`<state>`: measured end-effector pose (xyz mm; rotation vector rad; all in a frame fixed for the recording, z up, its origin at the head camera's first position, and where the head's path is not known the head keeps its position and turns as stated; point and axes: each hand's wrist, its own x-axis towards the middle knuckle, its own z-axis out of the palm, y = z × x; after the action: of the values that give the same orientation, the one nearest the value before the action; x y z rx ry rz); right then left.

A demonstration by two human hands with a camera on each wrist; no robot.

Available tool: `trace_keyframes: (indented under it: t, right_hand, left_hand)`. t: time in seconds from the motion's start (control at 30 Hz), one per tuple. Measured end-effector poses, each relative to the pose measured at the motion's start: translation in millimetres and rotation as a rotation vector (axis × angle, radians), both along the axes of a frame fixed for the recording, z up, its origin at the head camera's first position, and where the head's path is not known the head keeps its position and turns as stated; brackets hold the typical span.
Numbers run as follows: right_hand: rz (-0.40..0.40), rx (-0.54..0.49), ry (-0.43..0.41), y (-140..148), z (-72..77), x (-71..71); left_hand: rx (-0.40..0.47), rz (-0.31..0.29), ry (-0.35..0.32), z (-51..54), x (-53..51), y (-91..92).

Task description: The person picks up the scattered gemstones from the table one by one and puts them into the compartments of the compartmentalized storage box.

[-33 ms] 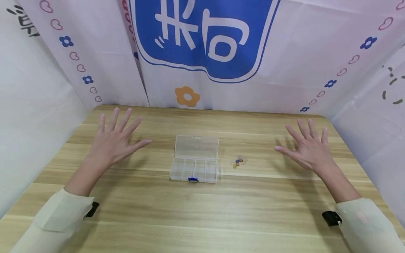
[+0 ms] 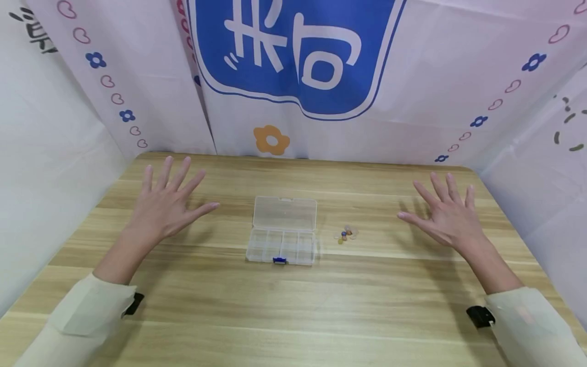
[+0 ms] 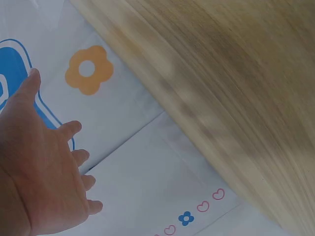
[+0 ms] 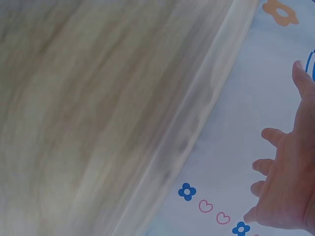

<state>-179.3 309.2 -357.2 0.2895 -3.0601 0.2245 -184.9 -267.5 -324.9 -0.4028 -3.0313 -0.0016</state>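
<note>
A clear plastic box (image 2: 282, 246) lies on the table, its lid (image 2: 285, 213) folded back and a blue latch (image 2: 279, 260) on its front edge. To the right of the box is a small cluster of beads (image 2: 344, 237), some blue, orange, yellow and clear. The left hand (image 2: 165, 208) is held left of the box with fingers spread, holding nothing; the left wrist view also shows this hand (image 3: 44, 167). Right of the beads, the right hand (image 2: 447, 216) has its fingers spread and holds nothing; it appears at the edge of the right wrist view (image 4: 290, 172).
The wooden table (image 2: 275, 316) has a white cloth backdrop (image 2: 238, 122) along its far edge, with a blue emblem and an orange flower. White cloth also hangs at both sides. Dark bands show at both sleeves.
</note>
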Motion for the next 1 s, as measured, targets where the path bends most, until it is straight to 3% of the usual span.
trace_keyframes:
  t: [0.33, 0.73, 1.0]
  right_hand:
    - [0.006, -0.008, -0.008, -3, 0.8, -3.5]
    - [0.006, -0.005, -0.031, -9, 3.3, -6.0]
    - [0.019, 0.000, -0.043, -15, 3.5, -6.5]
  left_hand:
    - [-0.002, -0.009, 0.014, 0.4, -0.7, 3.2]
    - [-0.013, -0.017, -0.018, -0.3, -1.6, 10.8]
    - [-0.006, -0.051, -0.007, -1.9, 0.6, 20.4]
